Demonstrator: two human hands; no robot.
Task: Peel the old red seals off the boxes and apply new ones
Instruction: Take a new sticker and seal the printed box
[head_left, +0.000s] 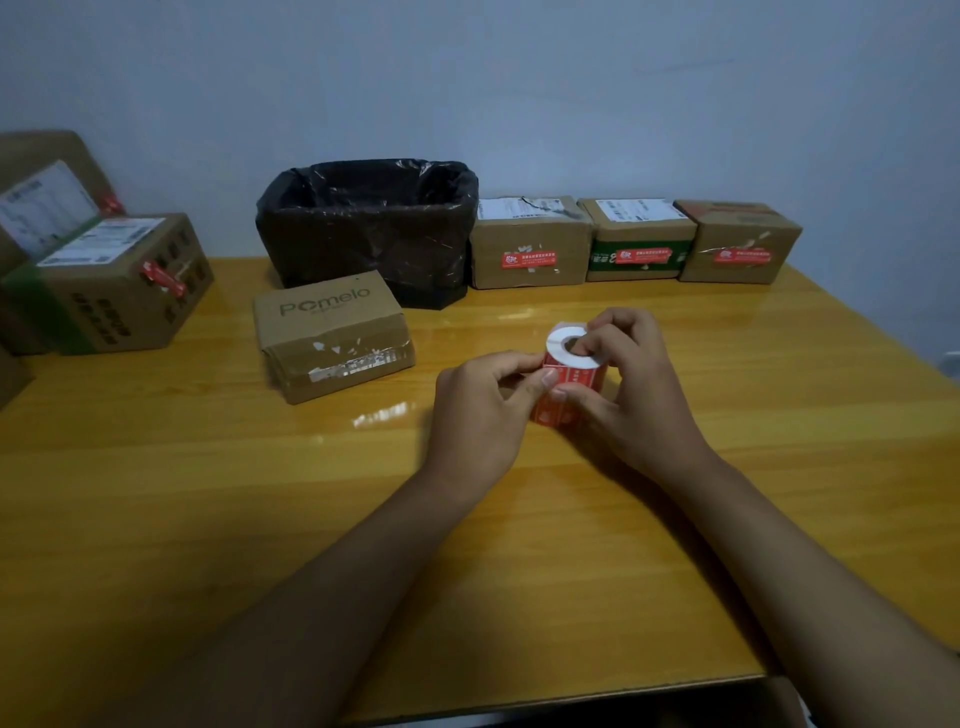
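The right hand (626, 384) holds a roll of red seals (571, 371), with fingers curled over its white top. The left hand (480, 402) pinches the edge of a seal on the side of the roll, with the thumb pressed on it. It looks like a new seal is being picked loose. The roll sits between both hands, just above the counter (208, 493).

The Pomelo box (332, 335) lies near, to the left of the hands. It has only white scraps on its front, so its old seal seems to be off, and no new one is on yet. Three boxes (636, 241) at the back still have red seals, next to a black bin bag (369, 228). Two boxes (111, 280) at the far left show red seals too. Most work is still to do.
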